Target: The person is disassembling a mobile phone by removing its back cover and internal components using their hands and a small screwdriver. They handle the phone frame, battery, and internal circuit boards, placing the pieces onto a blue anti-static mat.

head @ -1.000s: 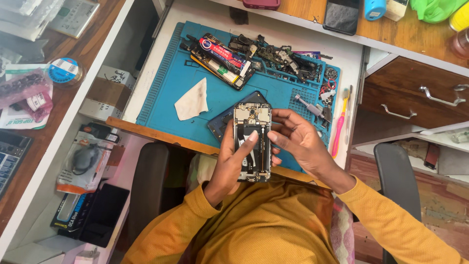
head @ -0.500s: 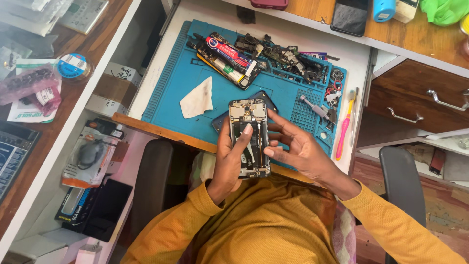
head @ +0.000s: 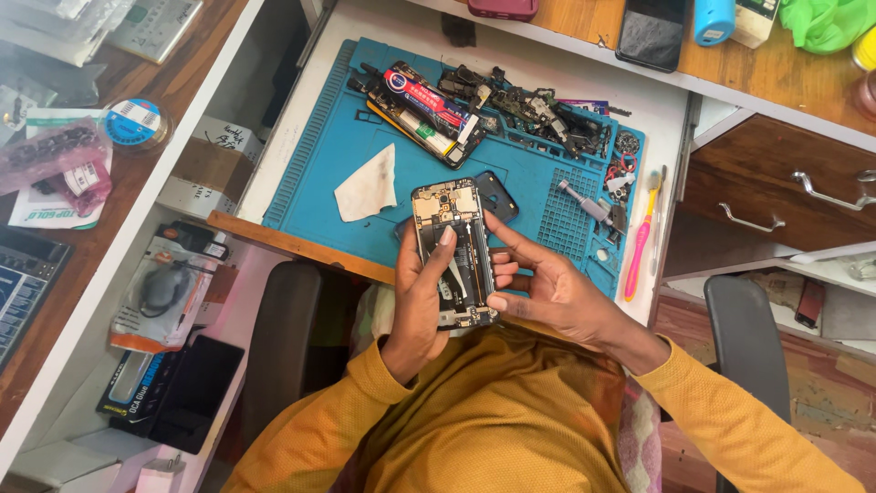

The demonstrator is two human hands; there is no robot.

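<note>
My right hand (head: pixel 547 290) has closed in on the opened phone (head: pixel 453 251); both hands grip it, left hand (head: pixel 422 297) thumb on its back, above the blue mat (head: pixel 319 173).

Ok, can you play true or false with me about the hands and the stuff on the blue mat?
1. Both hands hold the opened phone. True: left hand, right hand.
2. The white cloth lies on the blue mat. True.
3. The pink toothbrush is in the right hand. False: it lies at the mat's right edge.
4. The drawer is shut. False: it is pulled open.
</note>
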